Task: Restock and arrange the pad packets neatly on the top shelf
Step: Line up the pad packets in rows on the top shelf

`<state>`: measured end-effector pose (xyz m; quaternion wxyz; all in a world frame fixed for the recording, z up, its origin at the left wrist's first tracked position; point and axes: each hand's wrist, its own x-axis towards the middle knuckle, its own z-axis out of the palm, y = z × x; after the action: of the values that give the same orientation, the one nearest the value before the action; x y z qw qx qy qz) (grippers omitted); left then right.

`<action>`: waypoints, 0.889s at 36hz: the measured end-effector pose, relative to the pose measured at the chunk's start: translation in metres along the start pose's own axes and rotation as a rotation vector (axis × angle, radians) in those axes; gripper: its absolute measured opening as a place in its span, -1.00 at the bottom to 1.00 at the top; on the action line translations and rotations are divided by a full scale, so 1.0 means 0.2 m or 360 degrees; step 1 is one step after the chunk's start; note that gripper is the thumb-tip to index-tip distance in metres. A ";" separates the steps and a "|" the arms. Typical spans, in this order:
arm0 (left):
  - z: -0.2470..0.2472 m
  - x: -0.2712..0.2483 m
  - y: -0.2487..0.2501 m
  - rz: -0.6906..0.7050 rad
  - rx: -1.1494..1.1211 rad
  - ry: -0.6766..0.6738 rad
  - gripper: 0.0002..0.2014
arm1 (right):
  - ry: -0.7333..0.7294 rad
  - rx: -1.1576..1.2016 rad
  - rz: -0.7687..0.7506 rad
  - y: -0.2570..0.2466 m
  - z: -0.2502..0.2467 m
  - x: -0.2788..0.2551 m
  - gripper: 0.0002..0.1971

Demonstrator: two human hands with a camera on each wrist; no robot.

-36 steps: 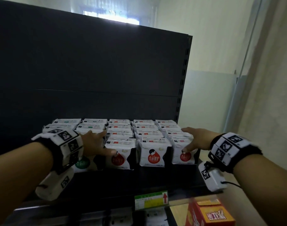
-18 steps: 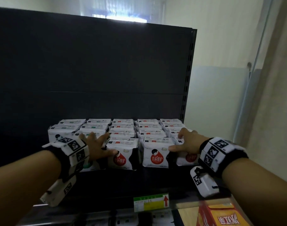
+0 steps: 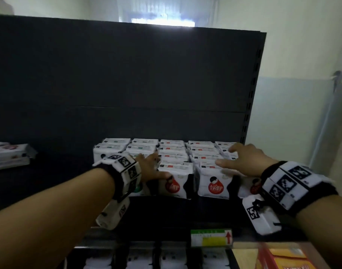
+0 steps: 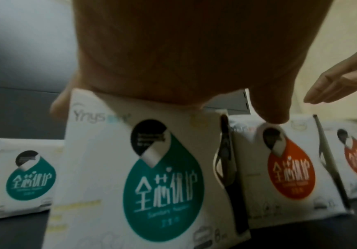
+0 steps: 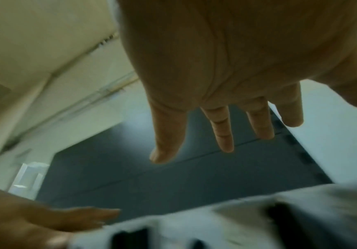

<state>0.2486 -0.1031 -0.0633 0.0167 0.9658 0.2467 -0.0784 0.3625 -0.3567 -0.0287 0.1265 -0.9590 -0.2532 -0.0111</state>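
Head view: our left hand (image 3: 149,167) lies flat on the green-label packet (image 4: 143,168), steadying it; our right hand (image 3: 244,160) hovers spread-fingered, empty, over the red-label packets (image 3: 213,183).

Pretty dim room overall. A tall dark back panel (image 3: 127,74) of the shelving unit fills most of the view, with a slotted upright (image 3: 251,90) running down its right edge. Above the panel there's a bright window (image 3: 162,22) at the far wall, the main light source. To the right, a pale wall (image 3: 294,45) painted cream up top and light blue lower down. Near the bottom, a shelf edge carries a green-and-yellow price tag (image 3: 211,237) with a red arrow.
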 end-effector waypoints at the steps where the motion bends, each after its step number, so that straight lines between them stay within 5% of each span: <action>1: -0.01 -0.02 -0.03 0.0007 -0.0065 -0.0007 0.10 | 0.0019 0.0011 -0.0073 -0.08 -0.01 -0.02 -0.18; 5: -0.04 -0.10 -0.21 0.0104 -0.0194 0.0049 0.12 | -0.0045 0.0057 -0.0367 -0.45 0.00 -0.10 -0.27; 11: -0.04 -0.30 -0.68 0.0105 -0.0329 0.0019 -0.12 | -0.0273 0.0178 -0.0744 -1.07 0.14 -0.23 -0.37; 21: -0.03 -0.60 -1.56 -0.0160 -0.0238 0.0182 -0.24 | -0.0348 0.0175 -0.0902 -1.88 0.37 -0.29 -0.35; 32: -0.12 -0.59 -2.11 -0.0494 -0.0205 0.0277 -0.36 | -0.0492 -0.0088 -0.1077 -2.49 0.48 -0.13 -0.41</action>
<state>-0.0511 0.2128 -0.0185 0.0448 0.9162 0.3978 0.0196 0.0920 0.0717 -0.0060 0.0500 -0.8144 -0.5717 0.0858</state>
